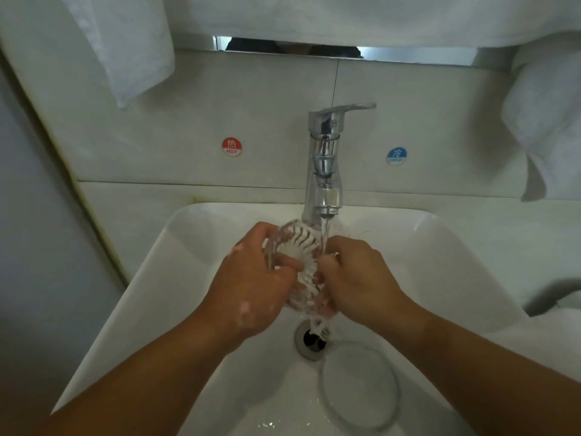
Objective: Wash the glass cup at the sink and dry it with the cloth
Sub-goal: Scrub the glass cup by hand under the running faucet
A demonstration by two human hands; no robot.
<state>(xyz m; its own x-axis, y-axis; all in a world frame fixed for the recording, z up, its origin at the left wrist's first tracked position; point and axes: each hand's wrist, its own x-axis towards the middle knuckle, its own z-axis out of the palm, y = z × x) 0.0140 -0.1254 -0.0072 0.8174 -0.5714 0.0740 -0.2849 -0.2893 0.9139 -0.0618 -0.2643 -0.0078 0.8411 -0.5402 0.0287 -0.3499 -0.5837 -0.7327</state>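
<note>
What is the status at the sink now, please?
Left hand and right hand both grip ribbed clear glass cup. Cup under running chrome tap, over white basin. Nothing blocking.

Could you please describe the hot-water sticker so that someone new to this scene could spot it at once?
Start at the chrome faucet standing behind the white sink. On the pale wall panel to its left sits a small round sticker. It is red and reads HOT, unlike the blue COLD sticker to the faucet's right.

ribbed clear glass cup point(303, 247); glossy chrome tap point(325, 158).
</note>
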